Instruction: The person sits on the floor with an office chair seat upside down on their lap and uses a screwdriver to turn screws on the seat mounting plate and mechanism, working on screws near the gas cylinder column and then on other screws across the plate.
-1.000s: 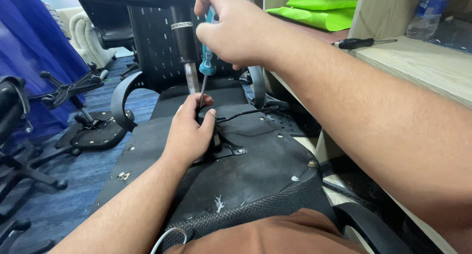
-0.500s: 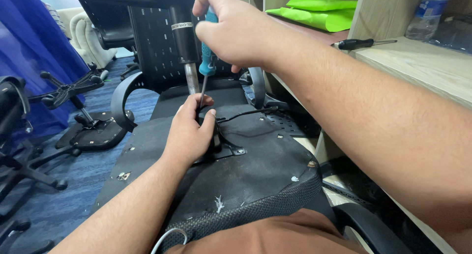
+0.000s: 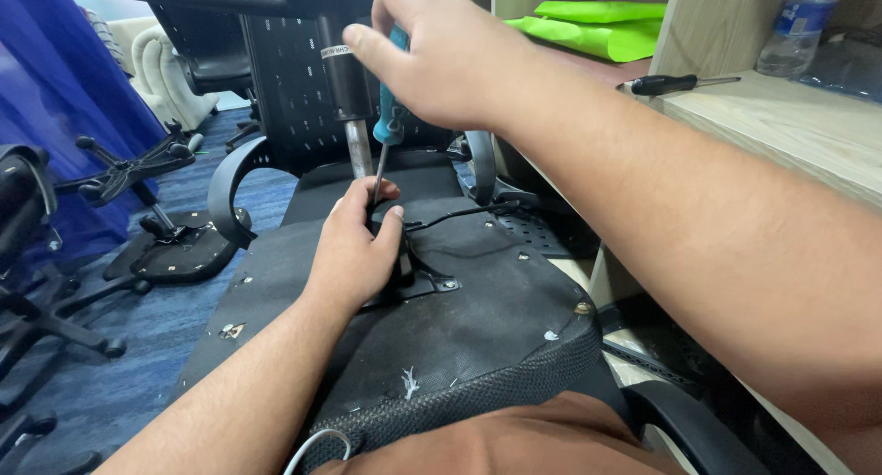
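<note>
Standing almost upright, a teal-handled screwdriver [image 3: 390, 117] has its thin shaft pointing down to the black mechanism plate [image 3: 418, 264] bolted to the underside of an upturned office chair seat [image 3: 478, 328]. The right hand [image 3: 450, 62] has its grip closed around the top of the handle, fingers curled over it. The left hand [image 3: 358, 245] lies on the plate with its grip wrapped around the plate's raised part, thumb and forefinger bracketing the screwdriver's tip; the tip itself is hidden between the fingers. Just beside the shaft rises the chair's metal gas cylinder [image 3: 354, 117], dark above and silver below. A black cable [image 3: 459, 215] runs from the plate toward the right. The seat rests near the person's lap, its mesh edge [image 3: 478, 397] facing the camera. To the right, a wooden desk [image 3: 790, 135] carries a second, black-handled screwdriver [image 3: 675, 83], a plastic bottle [image 3: 797, 29] and a bright green folded item [image 3: 597, 29]. On the blue carpet [image 3: 147, 346] at left lie loose chair bases [image 3: 138, 167].
</note>
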